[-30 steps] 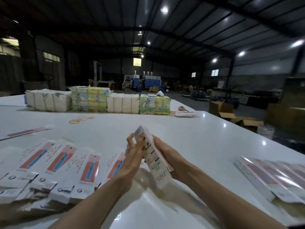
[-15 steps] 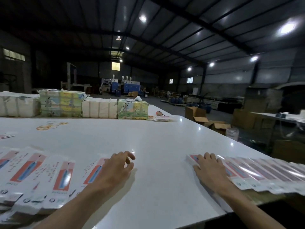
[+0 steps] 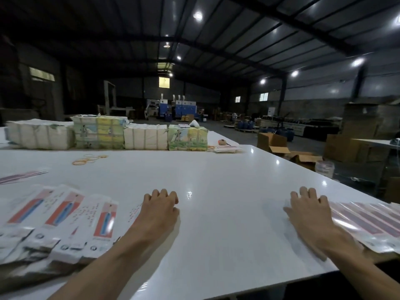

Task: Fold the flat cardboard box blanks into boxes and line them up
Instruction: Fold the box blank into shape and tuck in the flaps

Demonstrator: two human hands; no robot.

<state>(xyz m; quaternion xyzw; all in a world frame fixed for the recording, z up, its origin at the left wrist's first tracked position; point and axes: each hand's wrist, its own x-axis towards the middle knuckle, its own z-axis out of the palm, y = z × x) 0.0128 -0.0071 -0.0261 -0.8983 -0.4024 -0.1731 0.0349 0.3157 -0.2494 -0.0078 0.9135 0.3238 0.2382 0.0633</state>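
A white table (image 3: pixel 216 169) carries bundled stacks (image 3: pixel 97 133) along its far edge. Open cartons (image 3: pixel 272 141) stand on the floor beyond, their contents hidden. Folded boxes (image 3: pixel 65 217) line the left; the left hand (image 3: pixel 158 211) rests loose-fingered at their end, grasping nothing. The right hand (image 3: pixel 307 213) lies flat on the fanned flat blanks (image 3: pixel 363 221). Rubber bands (image 3: pixel 88 159) lie near the bundles.

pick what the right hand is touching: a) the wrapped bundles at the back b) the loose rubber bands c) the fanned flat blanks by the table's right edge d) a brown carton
c: the right hand lies with its fingers spread on the left end of the fanned flat blanks.
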